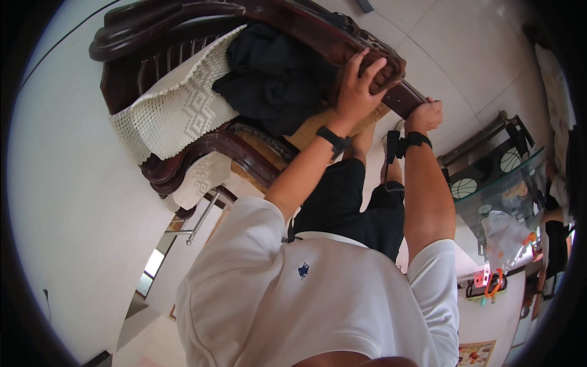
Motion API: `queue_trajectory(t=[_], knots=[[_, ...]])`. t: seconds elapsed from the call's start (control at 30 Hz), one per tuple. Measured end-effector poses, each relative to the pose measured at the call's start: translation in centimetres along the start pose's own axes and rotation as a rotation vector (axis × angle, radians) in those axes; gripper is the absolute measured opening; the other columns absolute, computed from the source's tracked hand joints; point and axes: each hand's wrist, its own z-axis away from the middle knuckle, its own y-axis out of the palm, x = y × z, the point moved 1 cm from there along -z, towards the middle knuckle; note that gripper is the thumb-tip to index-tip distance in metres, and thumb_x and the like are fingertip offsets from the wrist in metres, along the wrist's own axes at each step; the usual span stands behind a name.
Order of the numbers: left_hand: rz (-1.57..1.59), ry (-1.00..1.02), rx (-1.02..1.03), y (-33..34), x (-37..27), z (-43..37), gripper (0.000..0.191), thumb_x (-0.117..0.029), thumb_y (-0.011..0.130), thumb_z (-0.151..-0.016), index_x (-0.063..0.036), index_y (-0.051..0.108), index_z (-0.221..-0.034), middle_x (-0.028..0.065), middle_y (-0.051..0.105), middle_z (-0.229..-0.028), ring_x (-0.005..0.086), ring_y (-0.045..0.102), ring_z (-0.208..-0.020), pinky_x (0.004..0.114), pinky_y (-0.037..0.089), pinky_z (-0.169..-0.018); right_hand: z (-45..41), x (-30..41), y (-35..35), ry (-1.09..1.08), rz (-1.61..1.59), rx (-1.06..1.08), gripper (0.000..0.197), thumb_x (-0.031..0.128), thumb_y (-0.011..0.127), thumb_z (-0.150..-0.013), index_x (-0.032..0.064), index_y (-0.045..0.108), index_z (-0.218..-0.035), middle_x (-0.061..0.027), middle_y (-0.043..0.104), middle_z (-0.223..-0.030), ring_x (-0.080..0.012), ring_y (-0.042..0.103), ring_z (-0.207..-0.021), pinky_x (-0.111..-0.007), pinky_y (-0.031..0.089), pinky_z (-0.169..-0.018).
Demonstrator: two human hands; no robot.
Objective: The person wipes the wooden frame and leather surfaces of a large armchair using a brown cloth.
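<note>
My left hand (360,89) is laid over a brown carved wooden block (387,69) on the dark wooden sofa frame, with its fingers spread across the surface. Just right of it, my right hand (424,115) is closed around the end of a dark red-brown wooden piece (403,98) marked with small holes. How this piece joins the frame is hidden. Black cloth (275,78) lies bunched on the seat to the left of my left hand. Both wrists wear black straps.
A cream knitted cover (183,110) drapes over the dark wooden sofa (169,27). To the right stands a glass-topped table (500,183) with basketball patterns and a plastic bag (504,238) on it. Pale floor tiles (440,50) extend beyond my hands. Another person's leg (555,243) shows at the right rim.
</note>
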Motion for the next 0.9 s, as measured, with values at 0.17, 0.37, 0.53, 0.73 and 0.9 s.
queue_trajectory(t=[0.17,0.37,0.53,0.73,0.9], knots=[[0.019,0.251,0.314,-3.2,4.7,-2.1,0.074,-0.006,0.082,-0.068,-0.0172,0.050,-0.134,0.0164,0.046,-0.138,0.0394,0.050,-0.123,0.046,0.047,-0.100,-0.1,0.0,-0.3,-0.023,0.012,0.010,0.039,0.029,0.046,-0.083,0.0040,0.076,-0.085,-0.0228,0.071,-0.093,-0.0398,0.065,-0.091,-0.045,0.048,-0.086],[-0.029,0.240,0.326,-5.8,9.8,-6.4,0.072,-0.012,0.080,-0.072,-0.0229,0.050,-0.136,0.0134,0.053,-0.130,0.0359,0.056,-0.115,0.042,0.052,-0.092,-0.4,-0.7,0.2,-0.034,0.024,-0.018,0.039,0.031,0.046,-0.083,0.0063,0.076,-0.085,-0.0205,0.072,-0.092,-0.0401,0.065,-0.090,-0.046,0.048,-0.085],[-0.183,0.035,0.187,-1.8,7.2,-8.6,0.056,-0.014,0.070,-0.071,-0.0141,0.059,-0.125,0.0133,0.063,-0.104,0.0361,0.060,-0.098,0.043,0.051,-0.086,-0.7,-0.5,0.2,-0.005,0.053,-0.038,0.039,0.033,0.046,-0.083,0.0091,0.077,-0.084,-0.0186,0.072,-0.092,-0.0407,0.065,-0.091,-0.048,0.048,-0.085],[-0.242,0.037,0.350,4.9,-0.9,-4.9,0.059,-0.034,0.074,-0.068,-0.0228,0.060,-0.124,0.0099,0.064,-0.091,0.0339,0.064,-0.081,0.044,0.053,-0.071,-1.0,-1.1,0.5,-0.022,0.102,-0.006,0.041,0.040,0.046,-0.086,0.0134,0.073,-0.102,-0.0181,0.071,-0.099,-0.0418,0.063,-0.096,-0.050,0.048,-0.086],[-0.037,0.093,0.448,5.9,-5.0,-3.6,0.066,-0.028,0.075,-0.069,-0.0206,0.055,-0.132,0.0108,0.064,-0.098,0.0337,0.065,-0.088,0.043,0.055,-0.075,-3.2,-3.5,-0.3,-0.482,-0.425,0.323,0.041,0.031,0.043,-0.100,0.0036,0.056,-0.126,-0.0142,0.063,-0.121,-0.0265,0.062,-0.109,-0.040,0.048,-0.094]])
